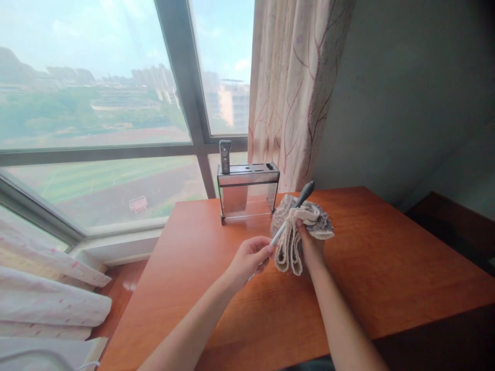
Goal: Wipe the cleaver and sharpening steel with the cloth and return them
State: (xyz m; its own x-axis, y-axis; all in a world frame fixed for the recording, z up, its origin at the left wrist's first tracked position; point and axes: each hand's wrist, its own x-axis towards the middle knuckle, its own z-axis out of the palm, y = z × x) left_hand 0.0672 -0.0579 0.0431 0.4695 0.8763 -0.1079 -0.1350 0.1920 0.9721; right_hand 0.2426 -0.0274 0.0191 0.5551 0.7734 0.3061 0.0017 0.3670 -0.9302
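A sharpening steel (pixel 279 235), a thin pale rod with a dark grey handle, slants across the middle of the head view with its handle up and away. My left hand (pixel 251 256) pinches the rod near its lower end. My right hand (pixel 308 242) is closed around a folded beige and grey towel (pixel 289 252), which is bunched about the upper rod just below the handle. The fingers of my right hand are mostly hidden by the cloth. Both hands are above the brown table.
A knife block (pixel 249 178) with clear sides stands at the table's far edge, one knife (pixel 225 157) upright in its left slot. Behind are a window and a patterned curtain (pixel 294 93). The wooden table (pixel 185 268) extends to both sides.
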